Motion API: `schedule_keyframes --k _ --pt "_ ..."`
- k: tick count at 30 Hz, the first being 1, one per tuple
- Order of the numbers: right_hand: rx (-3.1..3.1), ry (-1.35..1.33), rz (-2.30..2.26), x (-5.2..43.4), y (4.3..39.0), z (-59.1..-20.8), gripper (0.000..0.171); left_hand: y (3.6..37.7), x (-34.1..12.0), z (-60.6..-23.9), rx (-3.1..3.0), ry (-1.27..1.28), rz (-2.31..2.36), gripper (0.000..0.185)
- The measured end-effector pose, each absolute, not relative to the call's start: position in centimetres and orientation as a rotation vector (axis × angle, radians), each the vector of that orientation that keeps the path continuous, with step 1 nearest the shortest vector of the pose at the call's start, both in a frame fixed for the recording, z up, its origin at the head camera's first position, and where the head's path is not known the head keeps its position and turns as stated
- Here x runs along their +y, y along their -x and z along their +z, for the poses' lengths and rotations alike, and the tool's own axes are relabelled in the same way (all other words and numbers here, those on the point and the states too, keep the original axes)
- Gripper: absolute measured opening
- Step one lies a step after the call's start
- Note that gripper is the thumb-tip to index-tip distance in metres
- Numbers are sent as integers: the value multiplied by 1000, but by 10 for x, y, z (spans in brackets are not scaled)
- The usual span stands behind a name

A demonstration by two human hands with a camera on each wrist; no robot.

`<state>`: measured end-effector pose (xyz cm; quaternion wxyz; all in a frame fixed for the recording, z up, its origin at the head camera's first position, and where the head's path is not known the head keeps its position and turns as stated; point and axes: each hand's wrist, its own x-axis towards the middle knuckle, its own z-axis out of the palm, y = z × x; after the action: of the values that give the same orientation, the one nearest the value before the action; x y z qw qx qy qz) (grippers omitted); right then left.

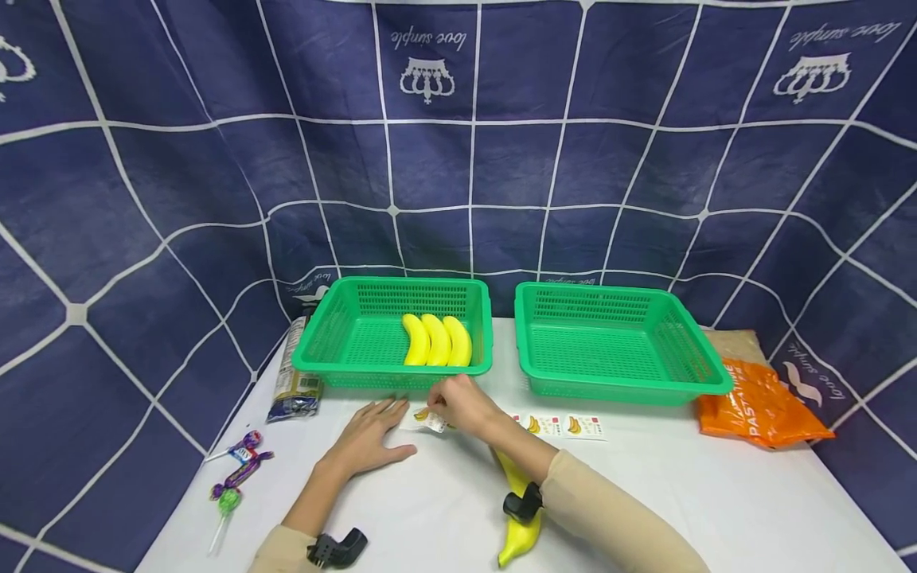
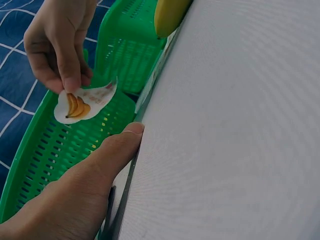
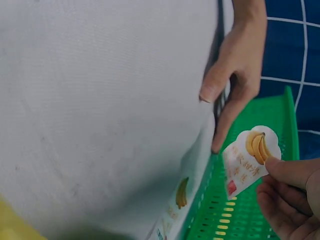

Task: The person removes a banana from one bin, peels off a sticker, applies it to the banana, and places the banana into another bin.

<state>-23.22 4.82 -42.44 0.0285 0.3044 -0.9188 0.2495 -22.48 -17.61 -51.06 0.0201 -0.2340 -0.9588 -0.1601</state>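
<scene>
Peeling step, apparently

Right hand (image 1: 461,404) pinches a white, scalloped, banana-printed paper label (image 3: 249,162) above the white-topped bench (image 1: 423,521); left hand (image 1: 368,438) lies flat, holding nothing. Next move likely calls for keeping the curling label uncreased.

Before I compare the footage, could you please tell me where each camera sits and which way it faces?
Head: on the person's head, facing forward and down over the table, left basket and right basket; left hand, right hand and sleeves show.
Left wrist: on that wrist, facing the held label; the left hand shows near, the right hand beyond.
Right wrist: on that wrist, facing the right hand's fingers pinching that label; the left hand shows too.
Shared: both wrist views show the label before the left basket.
</scene>
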Motion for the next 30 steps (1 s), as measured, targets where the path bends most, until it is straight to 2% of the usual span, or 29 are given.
schedule_keyframes --k 19,30 --pt "-2740 -829 973 83 222 -415 5 225 -175 -513 -2971 696 -538 92" --pt "-2707 -838 960 87 215 -402 6 210 -152 -499 -2956 626 -899 95"
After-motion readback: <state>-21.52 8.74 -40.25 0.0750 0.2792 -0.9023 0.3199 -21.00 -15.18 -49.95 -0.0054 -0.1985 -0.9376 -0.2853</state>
